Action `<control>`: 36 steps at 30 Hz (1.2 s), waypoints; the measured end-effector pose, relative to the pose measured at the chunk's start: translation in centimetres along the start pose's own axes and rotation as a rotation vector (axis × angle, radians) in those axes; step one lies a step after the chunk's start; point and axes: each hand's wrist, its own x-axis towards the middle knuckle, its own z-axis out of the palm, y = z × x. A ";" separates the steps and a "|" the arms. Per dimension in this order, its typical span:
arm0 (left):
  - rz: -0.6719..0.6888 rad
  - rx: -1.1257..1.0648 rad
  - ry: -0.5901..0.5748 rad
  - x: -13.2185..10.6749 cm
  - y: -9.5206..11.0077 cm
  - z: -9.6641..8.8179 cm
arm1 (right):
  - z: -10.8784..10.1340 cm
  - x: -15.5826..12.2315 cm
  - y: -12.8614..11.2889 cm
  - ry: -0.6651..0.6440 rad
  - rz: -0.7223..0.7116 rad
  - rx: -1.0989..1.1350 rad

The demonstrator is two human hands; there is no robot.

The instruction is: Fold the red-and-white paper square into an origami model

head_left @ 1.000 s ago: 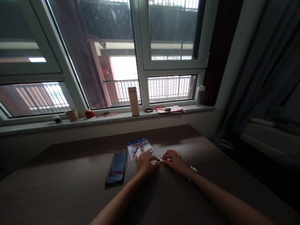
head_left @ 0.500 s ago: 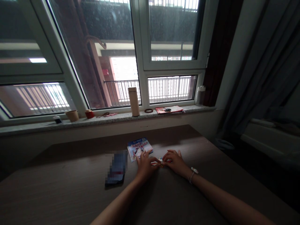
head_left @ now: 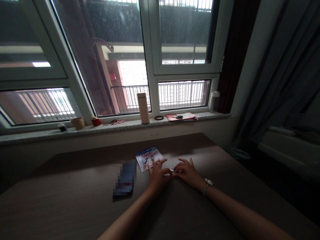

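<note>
A small flat piece (head_left: 172, 170) with white, red and blue on it lies low over the table, mostly covered by my fingers; its kind is too small to make out. My left hand (head_left: 158, 175) pinches its left side between thumb and forefinger, the other fingers spread. From the right, my right hand (head_left: 188, 171) pinches the same piece with its fingertips, and its little finger points up. Just beyond my left hand is a colourful printed booklet (head_left: 147, 158) lying flat. A dark blue, partly blurred item (head_left: 125, 178) rests left of my left hand.
The brown table (head_left: 82, 186) reaches toward the window. On the sill stand a beige thermos (head_left: 143, 110), a paper cup (head_left: 78, 123), a red tin (head_left: 96, 121) and a clear bottle (head_left: 214, 102). Scissors (head_left: 178, 117) lie on red papers (head_left: 191, 116).
My left hand has shifted slightly right, closer to my right fingertips, and its fingers have lifted off the booklet's lower part. Less of the small piece shows now.
</note>
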 end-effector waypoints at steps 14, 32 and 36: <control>0.026 -0.007 -0.037 0.3 0.2 0.2 | -0.5 -0.2 -0.6 -0.005 -0.054 -0.077; -0.126 0.031 -0.079 0.5 -0.3 0.3 | 0.0 0.2 -1.5 0.010 0.165 0.022; -0.132 0.051 -0.080 0.7 -0.3 0.4 | 0.3 0.3 -1.7 0.046 0.185 0.013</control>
